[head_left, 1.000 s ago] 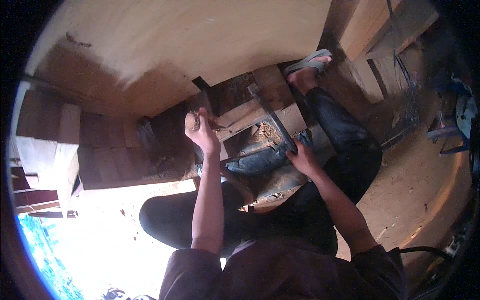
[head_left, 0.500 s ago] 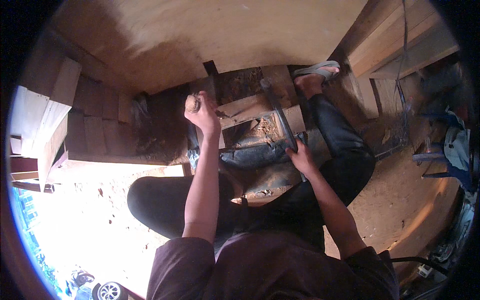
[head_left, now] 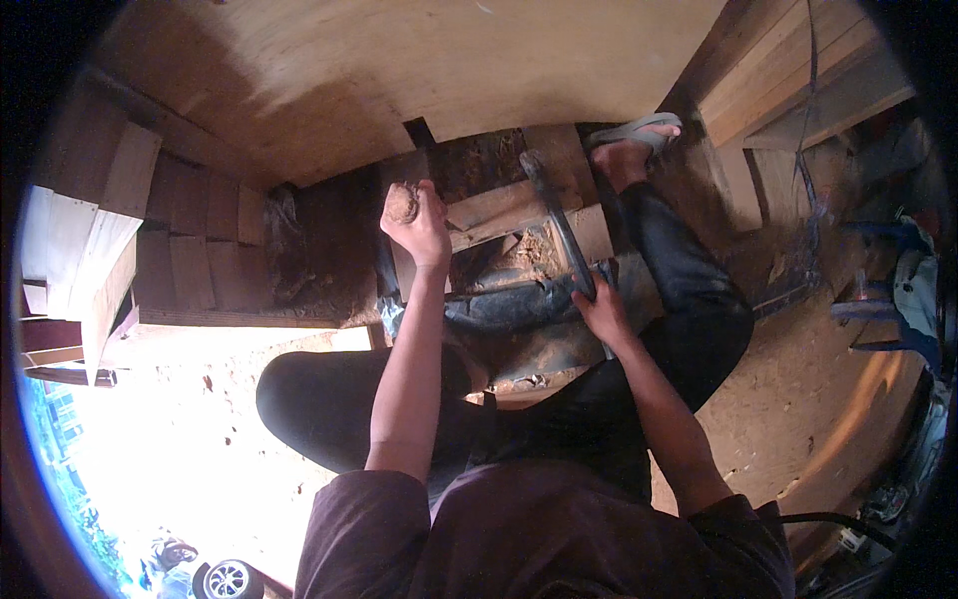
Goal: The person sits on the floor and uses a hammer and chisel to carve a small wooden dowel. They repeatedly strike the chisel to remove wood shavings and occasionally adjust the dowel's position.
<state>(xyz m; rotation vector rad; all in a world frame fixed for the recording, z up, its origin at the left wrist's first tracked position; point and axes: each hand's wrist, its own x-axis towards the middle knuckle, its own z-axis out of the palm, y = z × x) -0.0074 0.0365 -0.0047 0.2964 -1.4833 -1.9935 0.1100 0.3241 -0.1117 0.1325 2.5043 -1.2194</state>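
Note:
My left hand (head_left: 420, 232) is wrapped round a wooden handle (head_left: 403, 205), its round, worn brown end facing up. What lies below the fist is hidden. My right hand (head_left: 605, 311) grips a long dark bar (head_left: 561, 222) near its lower end; the bar slants up and left across the work. Between my hands is a wooden frame (head_left: 499, 213) with an opening, and wood shavings (head_left: 540, 254) lie in it. A dark rolled pad (head_left: 499, 311) runs along its near side. The handle is held above the frame's left part.
My legs (head_left: 684, 265) straddle the work, a sandalled foot (head_left: 644, 138) at far right. A large wooden panel (head_left: 479, 65) rises ahead. Stacked boards (head_left: 205, 235) stand left, timber beams (head_left: 798, 70) right. A blue chair (head_left: 903, 290) is at the right, a wheel (head_left: 228, 579) at lower left.
My left hand has shifted slightly right and down with the wooden handle. My right hand and the dark bar have hardly moved. The view has shifted a little.

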